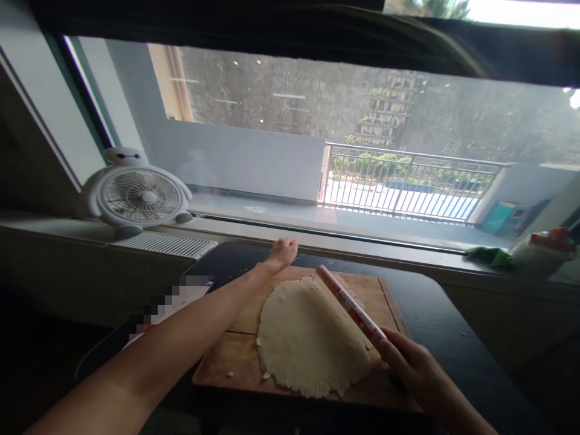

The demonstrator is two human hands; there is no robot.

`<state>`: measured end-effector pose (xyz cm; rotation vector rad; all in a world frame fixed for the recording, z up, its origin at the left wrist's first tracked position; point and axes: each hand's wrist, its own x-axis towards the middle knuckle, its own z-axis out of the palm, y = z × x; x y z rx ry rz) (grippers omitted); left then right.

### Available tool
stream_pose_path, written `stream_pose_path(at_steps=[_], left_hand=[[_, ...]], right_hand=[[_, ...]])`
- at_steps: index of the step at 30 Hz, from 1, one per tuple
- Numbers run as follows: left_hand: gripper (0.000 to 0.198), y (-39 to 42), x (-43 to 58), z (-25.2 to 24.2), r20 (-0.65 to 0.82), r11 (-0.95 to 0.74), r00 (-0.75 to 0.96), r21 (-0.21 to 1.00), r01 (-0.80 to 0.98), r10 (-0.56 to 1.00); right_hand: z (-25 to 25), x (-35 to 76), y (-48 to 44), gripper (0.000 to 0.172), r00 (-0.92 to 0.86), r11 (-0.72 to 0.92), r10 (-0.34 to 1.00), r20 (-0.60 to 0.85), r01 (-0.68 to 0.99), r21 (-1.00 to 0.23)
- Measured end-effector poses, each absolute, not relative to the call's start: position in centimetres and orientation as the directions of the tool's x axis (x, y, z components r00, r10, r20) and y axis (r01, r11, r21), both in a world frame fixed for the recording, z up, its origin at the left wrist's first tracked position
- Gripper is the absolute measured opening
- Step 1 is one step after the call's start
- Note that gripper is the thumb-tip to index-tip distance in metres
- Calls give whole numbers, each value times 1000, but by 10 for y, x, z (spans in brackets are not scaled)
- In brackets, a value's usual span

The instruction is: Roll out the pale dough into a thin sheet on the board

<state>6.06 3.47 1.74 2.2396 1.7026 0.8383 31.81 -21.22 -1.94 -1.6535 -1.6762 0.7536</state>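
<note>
A wide, flat sheet of pale dough (pixel 312 338) with ragged edges lies on a wooden board (pixel 217 362). In my right hand (pixel 410 362) is the near end of a slim rolling pin (pixel 351 307) with red-and-white print. The pin slants up and left above the right side of the dough; whether it touches the dough, I cannot tell. My left hand (pixel 284 251) is closed at the far edge of the board, beyond the dough. Its curled fingers hide whatever they may hold.
The board sits on a dark table (pixel 439 320) dotted with crumbs. A white fan (pixel 147 196) stands on the sill at left, beside a vent (pixel 170 243). At right on the sill are a green cloth (pixel 492 258) and a pale container (pixel 539 257). A large window spans the back.
</note>
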Motion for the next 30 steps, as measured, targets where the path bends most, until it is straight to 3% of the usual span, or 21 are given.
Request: stream_pose_path(at_steps=[5, 9, 14, 19, 25, 30], left_hand=[[24, 13, 68, 20, 336, -436, 320, 365, 823, 886], [34, 12, 83, 19, 308, -490, 403, 298, 819, 862], [40, 15, 122, 10, 180, -625, 599, 248, 740, 781], [60, 17, 142, -10, -56, -630, 651, 200, 750, 757], [66, 26, 156, -8, -48, -575, 594, 201, 793, 803], [53, 15, 133, -14, 28, -612, 619, 193, 767, 785]], right_hand=[[-33, 323, -212, 43, 22, 121, 964, 265, 850, -513], [-47, 313, -214, 38, -43, 177, 898, 438, 946, -270], [-48, 300, -208, 38, -206, 258, 840, 502, 965, -36], [-49, 305, -205, 41, -221, 254, 811, 541, 967, 14], [-45, 311, -200, 37, -219, 239, 851, 476, 971, 19], [-41, 308, -207, 44, -318, 305, 811, 490, 946, 110]])
